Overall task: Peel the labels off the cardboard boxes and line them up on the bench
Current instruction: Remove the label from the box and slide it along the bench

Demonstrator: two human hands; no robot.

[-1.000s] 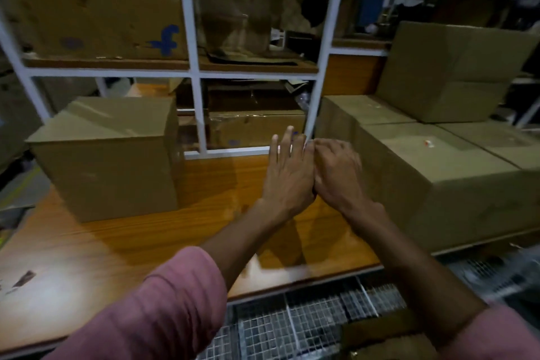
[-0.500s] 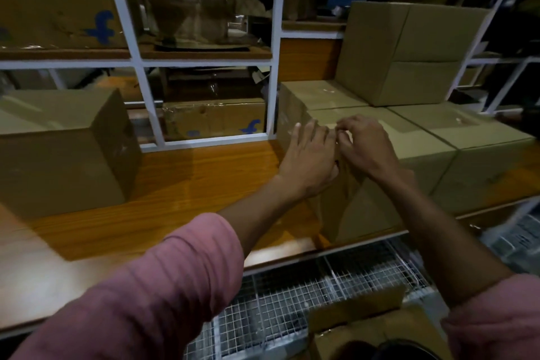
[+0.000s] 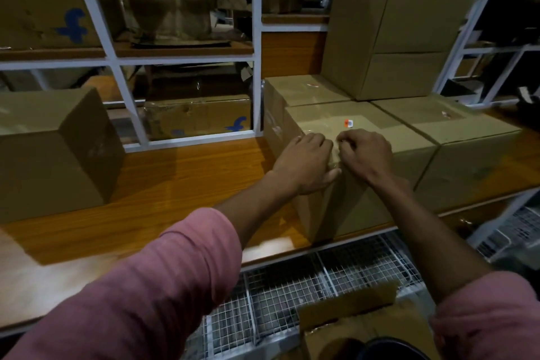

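Note:
The nearest cardboard box [image 3: 377, 199] stands on the wooden bench [image 3: 175, 184], right of centre. Glossy clear tape runs across its top, and a small orange and white label [image 3: 348, 123] is stuck there. My left hand [image 3: 304, 161] clasps the box's near left top corner, thumb down the front face. My right hand [image 3: 365, 155] sits beside it on the top edge. Its fingers curl and pinch at a pale bit of tape or label; which one is too small to tell. Two neighbouring boxes each carry a small label [image 3: 314, 85] [image 3: 445, 114].
A separate box [image 3: 52, 155] stands at the bench's left. Another box [image 3: 391, 44] is stacked at the back right. White shelf framing [image 3: 257, 67] rises behind the bench, with flattened cartons on its shelves. A wire mesh shelf [image 3: 292, 295] and an open carton [image 3: 365, 327] lie below the bench edge.
The view swung right and closer to the box stack. Both hands rose from the bench and the box's side to its top corner, and the right fingers curled into a pinch.

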